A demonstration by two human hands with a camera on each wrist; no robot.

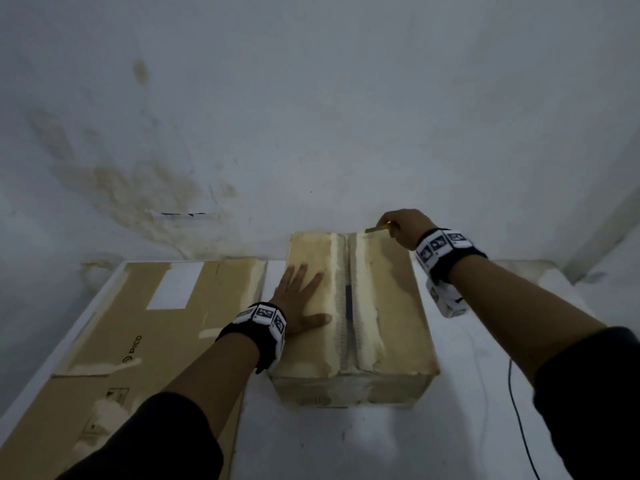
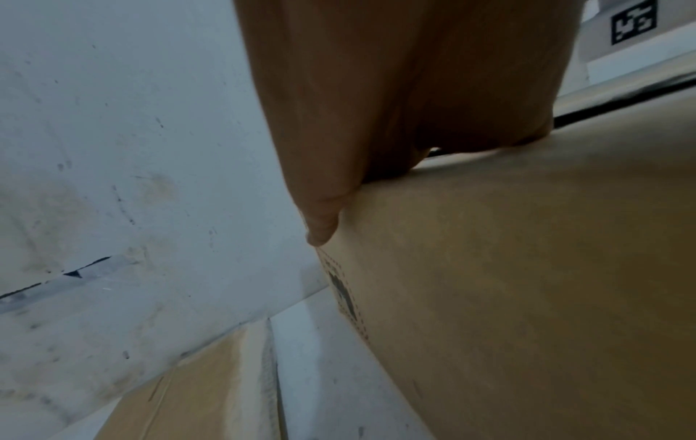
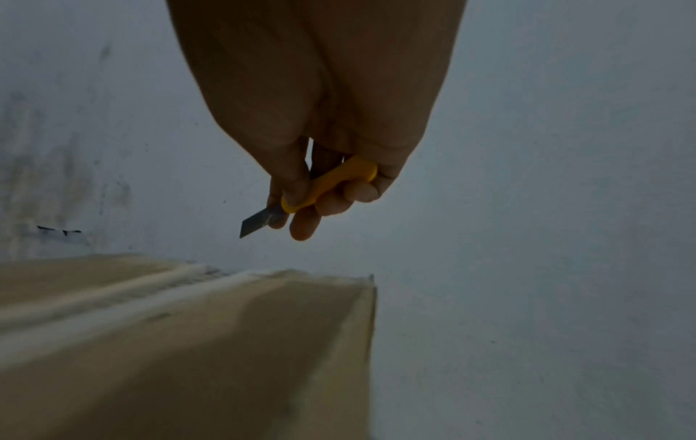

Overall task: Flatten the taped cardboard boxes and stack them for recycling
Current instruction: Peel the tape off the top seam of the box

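Two dark sleeves (image 1: 166,441) frame the near edge of the white bench (image 1: 346,441), each wrist wearing a black band with printed markers. The left hand (image 1: 299,299) lies flat, fingers (image 1: 304,271) spread and straight, on the top of the upright taped box (image 1: 384,306) at centre, at about 9 o'clock from its seam, where the tape looks split and a dark gap shows. At 1 o'clock, above the box's far edge, the right hand (image 1: 403,226) curls round a yellow utility knife (image 3: 331,186), blade out and clear of the cardboard. A flattened box (image 1: 145,327) printed "PICO" lies at 9 o'clock, just beside the upright one. A thin black cable (image 1: 519,420) trails at 4 o'clock. Behind rises a pale wall (image 1: 311,98), blotched with yellowish stains at 10 o'clock.
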